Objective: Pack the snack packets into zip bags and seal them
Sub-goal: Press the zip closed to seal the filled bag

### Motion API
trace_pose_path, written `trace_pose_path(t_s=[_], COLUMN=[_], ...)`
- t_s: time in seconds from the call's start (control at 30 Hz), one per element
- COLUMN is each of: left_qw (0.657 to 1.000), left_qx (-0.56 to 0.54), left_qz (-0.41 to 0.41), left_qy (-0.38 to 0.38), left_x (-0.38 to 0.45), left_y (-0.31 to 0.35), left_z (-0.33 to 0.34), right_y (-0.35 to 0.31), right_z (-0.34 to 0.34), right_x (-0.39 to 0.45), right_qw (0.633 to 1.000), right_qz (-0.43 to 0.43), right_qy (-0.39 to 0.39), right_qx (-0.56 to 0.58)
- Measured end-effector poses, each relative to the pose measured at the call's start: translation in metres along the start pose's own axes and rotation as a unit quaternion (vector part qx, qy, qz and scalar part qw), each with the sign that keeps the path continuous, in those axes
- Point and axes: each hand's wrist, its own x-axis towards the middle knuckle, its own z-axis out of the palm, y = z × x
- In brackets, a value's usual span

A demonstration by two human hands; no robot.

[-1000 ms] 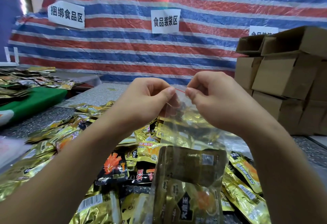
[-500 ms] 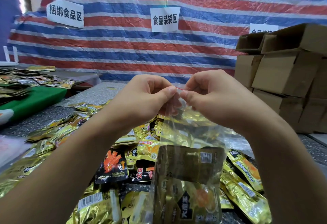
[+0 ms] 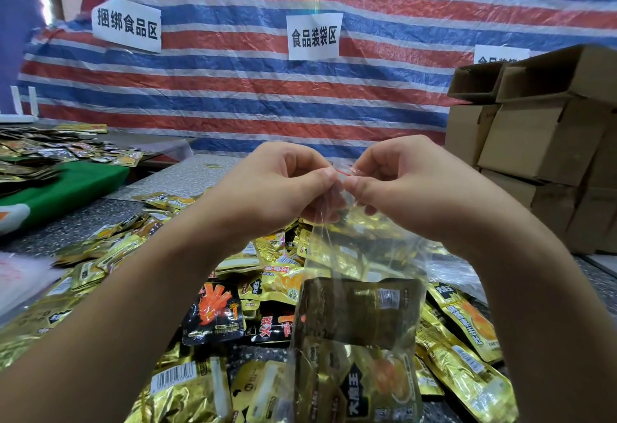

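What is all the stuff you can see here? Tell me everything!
clear plastic zip bag with a red seal line: one, see-through, held up in the middle, at least two packets inside
gold foil snack packets: too many to count, gold, heaped on the table under the bag
black snack packet with orange picture: one, black, in the heap left of the bag
grey speckled table: one, grey, under the heap
green cloth: one, green, far left, more packets on it
brown cardboard boxes: several, brown, stacked at right
striped tarp: one, red, blue and white, behind
white paper signs: three, white, on the tarp
left hand: pinches the bag's top
right hand: pinches the bag's top
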Motion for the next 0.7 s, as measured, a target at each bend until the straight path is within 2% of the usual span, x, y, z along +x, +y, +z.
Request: trace_pose_path(t_s=[0.7], left_qw=[1.000], left_qx=[0.019], left_qz=[-0.007], left_qy=[-0.013], left_x=[0.0000], left_y=[-0.0026], left_z=[0.0005], right_y=[0.0000], right_z=[0.0015], right_x=[0.0001], right_qw=[1.000], right_qz=[0.007], right_qy=[-0.017], right_qx=[-0.025])
